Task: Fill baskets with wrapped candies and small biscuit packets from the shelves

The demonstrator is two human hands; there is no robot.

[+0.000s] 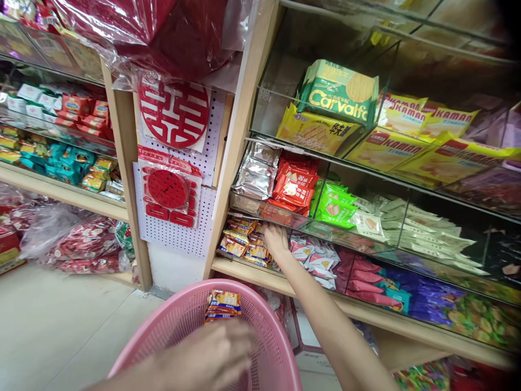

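Note:
My left hand [222, 347], smeared by motion, is over the pink perforated basket [280, 339]. A small stack of orange-and-blue snack packets [223, 305] shows just beyond its fingers; whether the hand touches it, I cannot tell. My right hand [275, 239] reaches into the low shelf compartment at the left end, its fingertips hidden by the shelf edge and the packets. Similar yellow-and-orange snack packets [240, 239] lie beside it. White-and-pink packets [311, 255] fill the compartment to the right of the hand.
Above, clear dividers hold silver packets [258, 168], red packets [296, 182] and green packets [332, 205]. Yellow wafer packs [315, 130] stand higher up. Red paper cutouts [174, 114] hang on the pegboard. A left shelf [61, 190] holds more snacks. A carton [311, 331] sits below.

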